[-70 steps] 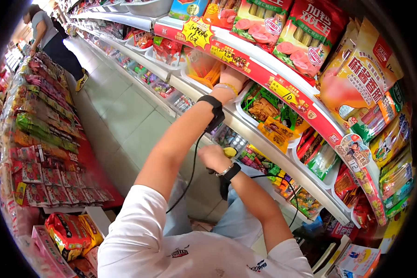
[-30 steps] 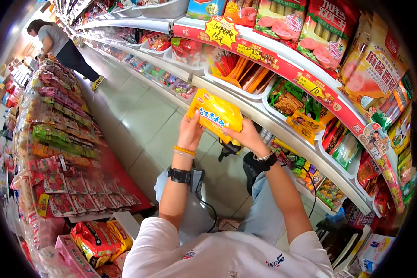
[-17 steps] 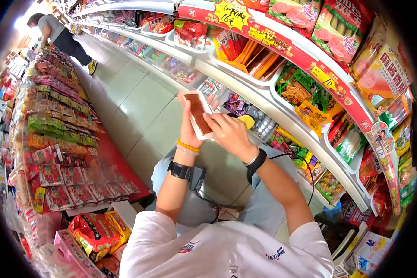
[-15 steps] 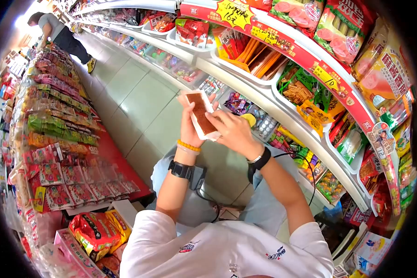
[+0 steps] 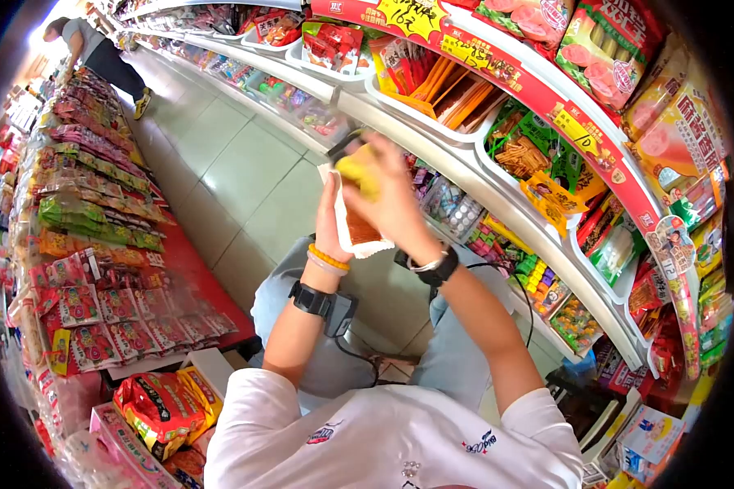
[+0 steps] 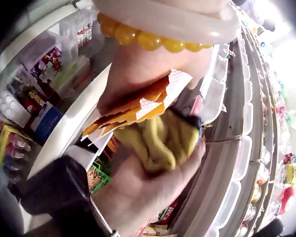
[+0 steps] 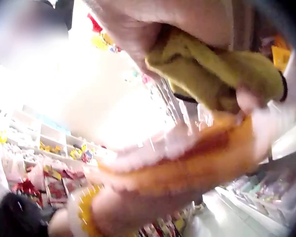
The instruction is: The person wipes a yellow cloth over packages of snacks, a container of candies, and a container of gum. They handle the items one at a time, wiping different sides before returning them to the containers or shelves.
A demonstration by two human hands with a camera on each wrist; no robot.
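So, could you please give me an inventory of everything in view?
Packet: one, brown and white, in the left hand.
Cloth: one, yellow, in the right hand.
Tubs: several, white, on the right shelf.
Price strip: one, red, upper shelf edge.
Star tag: one, yellow, on the strip.
Large bags: several, multicoloured, upper right.
Small packets: too many to count, mostly red, left rack.
Bag: one, red and yellow, lower left.
Cable: one, black, by the right shelf.
Bystander: one, grey top, far left.
Beads: one string, yellow, left wrist.
Wrist straps: two, black, one per wrist.
Shirt: one, white, on the wearer.
Left hand: one, bare, gripping the packet.
Right hand: one, bare, gripping the cloth.
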